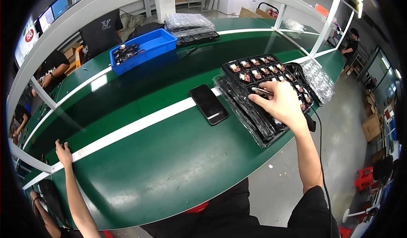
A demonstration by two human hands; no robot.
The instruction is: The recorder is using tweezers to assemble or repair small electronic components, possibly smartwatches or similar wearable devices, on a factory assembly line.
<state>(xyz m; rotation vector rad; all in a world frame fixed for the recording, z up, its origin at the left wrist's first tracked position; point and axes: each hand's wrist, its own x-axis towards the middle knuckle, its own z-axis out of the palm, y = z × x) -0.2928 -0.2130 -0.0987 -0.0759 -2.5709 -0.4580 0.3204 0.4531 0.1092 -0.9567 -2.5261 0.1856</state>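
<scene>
My right hand (283,102) is over a black tray (271,79) at the right, thumb and fingers pinched on a slim silvery piece (262,91). Rows of small parts with white, red and gold colours fill the tray's pockets. More black trays (248,111) in clear plastic are stacked beneath it. Far to the left, my left hand (64,154) reaches over the bench by the white strip, its fingers curled at a small dark thing too small to name. Between the hands lies a black phone (209,105), nearer the tray stack.
A blue bin (146,47) with dark cabled parts stands across the green bench (161,153), beside bubble-wrapped trays (190,24). Bubble wrap (316,81) and a black cable (321,153) lie at the right edge. White frame posts rise around. Other people sit at the left.
</scene>
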